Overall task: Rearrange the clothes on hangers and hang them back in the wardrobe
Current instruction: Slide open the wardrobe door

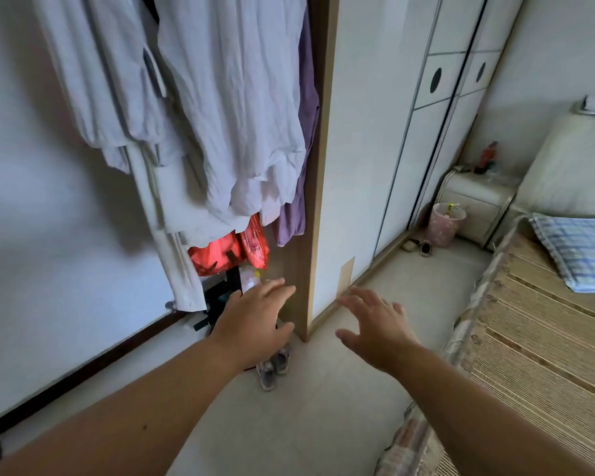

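Hands first: we hold our left hand (pixel 255 317) and right hand (pixel 375 324) out empty with fingers spread over the floor (pixel 323 407), while beyond them white garments (pixel 227 108) and a purple garment (pixel 306 132) hang inside the wardrobe (pixel 318 166), against its wooden side panel.

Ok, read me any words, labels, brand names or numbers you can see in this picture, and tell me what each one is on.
No text can be read anywhere.
Red plastic bag at the wardrobe bottom: pale markings, too blurred to read.
Pink round wastebasket by the bedside cabinet: only a speckled pattern.
White crinkled hanging garments, purple hanging garment, blue checked pillow: no print visible.
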A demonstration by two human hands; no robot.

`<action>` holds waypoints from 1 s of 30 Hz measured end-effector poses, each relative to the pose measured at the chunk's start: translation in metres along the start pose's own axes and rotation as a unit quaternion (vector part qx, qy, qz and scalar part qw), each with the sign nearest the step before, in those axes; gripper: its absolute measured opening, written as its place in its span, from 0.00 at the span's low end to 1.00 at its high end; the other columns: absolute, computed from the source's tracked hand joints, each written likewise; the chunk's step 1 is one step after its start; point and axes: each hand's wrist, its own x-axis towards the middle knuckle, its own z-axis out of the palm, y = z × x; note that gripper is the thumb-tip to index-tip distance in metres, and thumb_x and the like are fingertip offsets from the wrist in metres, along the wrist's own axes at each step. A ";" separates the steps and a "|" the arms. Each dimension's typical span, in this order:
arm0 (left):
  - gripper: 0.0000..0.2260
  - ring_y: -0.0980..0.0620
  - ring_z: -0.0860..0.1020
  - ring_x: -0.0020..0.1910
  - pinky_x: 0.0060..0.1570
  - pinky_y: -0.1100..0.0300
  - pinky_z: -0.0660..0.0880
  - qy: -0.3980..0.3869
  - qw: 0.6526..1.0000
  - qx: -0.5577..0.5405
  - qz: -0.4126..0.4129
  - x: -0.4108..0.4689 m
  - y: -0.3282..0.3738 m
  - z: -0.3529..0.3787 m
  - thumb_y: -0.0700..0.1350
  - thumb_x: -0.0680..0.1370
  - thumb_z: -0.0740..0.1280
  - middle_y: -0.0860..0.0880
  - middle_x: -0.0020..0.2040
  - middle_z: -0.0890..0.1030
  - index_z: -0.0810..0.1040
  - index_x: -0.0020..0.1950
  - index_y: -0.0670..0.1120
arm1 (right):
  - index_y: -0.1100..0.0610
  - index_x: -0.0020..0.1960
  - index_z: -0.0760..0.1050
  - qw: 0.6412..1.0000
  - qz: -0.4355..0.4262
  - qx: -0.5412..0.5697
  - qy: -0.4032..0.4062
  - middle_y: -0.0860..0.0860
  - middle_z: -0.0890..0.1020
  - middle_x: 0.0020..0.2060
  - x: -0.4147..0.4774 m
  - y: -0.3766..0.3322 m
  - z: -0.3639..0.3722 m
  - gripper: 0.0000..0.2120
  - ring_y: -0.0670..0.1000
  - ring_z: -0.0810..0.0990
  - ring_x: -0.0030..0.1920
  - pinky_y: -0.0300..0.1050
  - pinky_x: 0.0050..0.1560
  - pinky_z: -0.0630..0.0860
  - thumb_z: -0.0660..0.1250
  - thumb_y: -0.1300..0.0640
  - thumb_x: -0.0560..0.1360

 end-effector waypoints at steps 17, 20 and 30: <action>0.28 0.55 0.62 0.73 0.68 0.52 0.63 -0.040 0.986 -0.026 0.161 0.213 0.030 0.027 0.55 0.74 0.62 0.54 0.75 0.61 0.63 0.74 0.54 | 0.42 0.71 0.60 0.977 0.208 0.015 0.036 0.47 0.59 0.74 0.106 0.102 -0.017 0.27 0.50 0.64 0.71 0.59 0.71 0.56 0.62 0.40 0.74; 0.28 0.56 0.59 0.74 0.69 0.53 0.60 -0.051 0.980 -0.026 0.190 0.265 0.060 0.041 0.54 0.76 0.63 0.55 0.76 0.59 0.61 0.75 0.54 | 0.42 0.71 0.60 0.975 0.218 0.023 0.034 0.47 0.59 0.74 0.137 0.142 -0.024 0.27 0.50 0.63 0.72 0.60 0.71 0.55 0.62 0.41 0.74; 0.28 0.57 0.58 0.74 0.69 0.60 0.55 -0.066 0.979 -0.066 0.180 0.433 0.149 0.065 0.58 0.74 0.55 0.57 0.75 0.61 0.62 0.74 0.55 | 0.44 0.72 0.60 0.975 0.219 0.008 0.039 0.49 0.60 0.73 0.234 0.303 -0.091 0.28 0.51 0.63 0.71 0.56 0.70 0.57 0.61 0.41 0.74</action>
